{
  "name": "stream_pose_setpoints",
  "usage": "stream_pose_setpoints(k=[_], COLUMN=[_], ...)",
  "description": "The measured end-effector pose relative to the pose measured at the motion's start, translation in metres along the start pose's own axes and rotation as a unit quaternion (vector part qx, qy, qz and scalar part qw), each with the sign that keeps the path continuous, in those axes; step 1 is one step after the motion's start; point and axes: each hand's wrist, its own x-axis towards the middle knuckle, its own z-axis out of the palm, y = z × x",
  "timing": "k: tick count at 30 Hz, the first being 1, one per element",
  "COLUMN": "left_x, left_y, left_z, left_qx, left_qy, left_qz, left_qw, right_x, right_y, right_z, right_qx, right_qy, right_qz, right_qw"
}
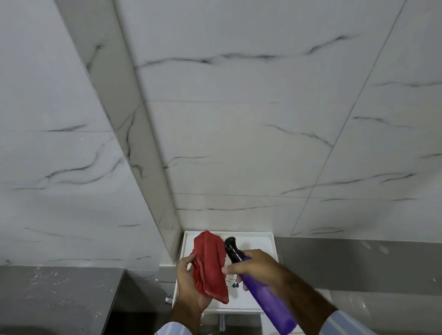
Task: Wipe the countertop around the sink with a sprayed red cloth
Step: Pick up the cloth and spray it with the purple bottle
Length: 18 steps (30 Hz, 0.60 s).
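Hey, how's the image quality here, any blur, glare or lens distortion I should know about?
Head view: wide-angle bending curves the wall tile lines; light is soft and even, with no hard glare; edges look slightly smeared, as from motion; the red cloth in the left hand and the purple spray bottle in the right hand stay readable.

Dim, soft blur, edges warped.
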Motion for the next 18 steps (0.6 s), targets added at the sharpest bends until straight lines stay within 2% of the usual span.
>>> stream_pose_setpoints(k=[8,18], left_x=[-0.004,-0.006], left_y=[0.001,0.001], left_z=[0.005,0.005], left_qx=[0.009,0.009], left_qy=[0.008,0.023], left_qz=[0.012,0.018], left_qw=[1.0,1.0], right_x=[0.001,0.012], right_y=[-0.007,-0.009], right_z=[0.003,0.007], right_qx=[-0.023,-0.036], right_qy=[-0.007,0.007], right_qz=[0.035,-0.001], right_qw=[0.999,0.999])
